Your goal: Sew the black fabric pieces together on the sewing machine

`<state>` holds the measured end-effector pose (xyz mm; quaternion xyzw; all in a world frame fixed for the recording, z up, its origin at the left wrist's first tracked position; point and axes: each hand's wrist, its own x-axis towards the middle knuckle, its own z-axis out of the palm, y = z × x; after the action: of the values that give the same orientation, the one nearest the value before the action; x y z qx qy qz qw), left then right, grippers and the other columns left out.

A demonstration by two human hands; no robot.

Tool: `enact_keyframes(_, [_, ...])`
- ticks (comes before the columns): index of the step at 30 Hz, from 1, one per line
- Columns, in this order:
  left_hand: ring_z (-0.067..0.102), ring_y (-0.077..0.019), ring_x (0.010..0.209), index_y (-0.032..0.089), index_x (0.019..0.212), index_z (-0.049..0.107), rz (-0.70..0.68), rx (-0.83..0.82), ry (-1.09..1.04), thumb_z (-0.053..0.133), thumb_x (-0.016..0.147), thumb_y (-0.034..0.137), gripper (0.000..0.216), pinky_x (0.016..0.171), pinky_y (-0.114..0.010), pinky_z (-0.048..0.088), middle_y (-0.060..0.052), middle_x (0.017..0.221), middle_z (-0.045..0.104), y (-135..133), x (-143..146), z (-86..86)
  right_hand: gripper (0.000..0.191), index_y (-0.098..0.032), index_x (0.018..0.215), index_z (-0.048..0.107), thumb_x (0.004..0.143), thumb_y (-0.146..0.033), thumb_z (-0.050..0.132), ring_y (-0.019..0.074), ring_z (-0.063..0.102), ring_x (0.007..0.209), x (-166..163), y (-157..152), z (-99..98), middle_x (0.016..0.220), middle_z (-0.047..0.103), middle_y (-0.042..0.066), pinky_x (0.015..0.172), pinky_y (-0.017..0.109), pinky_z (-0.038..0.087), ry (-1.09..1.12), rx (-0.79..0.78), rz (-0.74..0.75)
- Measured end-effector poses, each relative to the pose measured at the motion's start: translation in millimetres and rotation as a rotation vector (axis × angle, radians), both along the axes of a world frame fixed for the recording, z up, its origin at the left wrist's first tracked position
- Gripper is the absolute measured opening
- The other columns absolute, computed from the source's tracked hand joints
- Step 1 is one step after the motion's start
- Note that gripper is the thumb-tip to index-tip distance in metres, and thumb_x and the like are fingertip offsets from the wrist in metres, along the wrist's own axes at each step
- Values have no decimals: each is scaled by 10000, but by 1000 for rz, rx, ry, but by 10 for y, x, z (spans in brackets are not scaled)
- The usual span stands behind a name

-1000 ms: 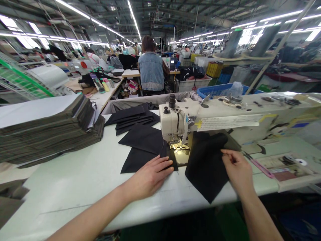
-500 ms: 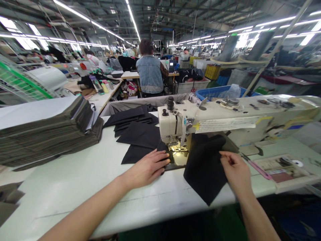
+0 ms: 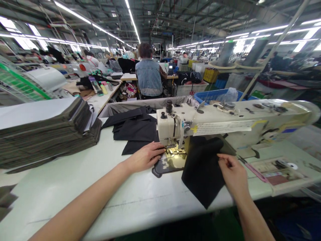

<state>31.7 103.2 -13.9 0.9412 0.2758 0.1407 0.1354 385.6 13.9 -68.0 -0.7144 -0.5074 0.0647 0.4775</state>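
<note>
A sewing machine (image 3: 173,129) stands on the pale table, its lamp lighting the metal needle plate (image 3: 178,151). My left hand (image 3: 147,155) lies flat just left of the presser foot, fingers stretched over the edge of a black fabric piece (image 3: 135,130). Under and behind those fingers, several black pieces overlap in a loose pile. To the right of the needle, another black fabric piece (image 3: 203,174) hangs with a corner toward the table's front edge. My right hand (image 3: 233,170) pinches its right edge between thumb and fingers.
A tall stack of dark cut pieces (image 3: 50,134) fills the left of the table. Pink-handled snips (image 3: 254,169) and a tray (image 3: 283,187) with a bobbin lie at right. Behind are a blue basket (image 3: 208,95) and a seated person (image 3: 149,77).
My left hand has slid away from me and slightly left, together with black fabric, baring more of the machine bed. My right hand keeps its pinch on the other piece.
</note>
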Motion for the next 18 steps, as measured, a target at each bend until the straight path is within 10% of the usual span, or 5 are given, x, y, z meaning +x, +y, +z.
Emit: enact_keyframes(18, [503,-266,1356,207,1368,594,62,30,37,476,1004,238,384,1177,-492,351,-114,1424,576,-69,-16,-34,440,-182,894,752,702,-532,564,184,521,554,-59,-2,66,613,571,0,584,326,433,127,-49,-68])
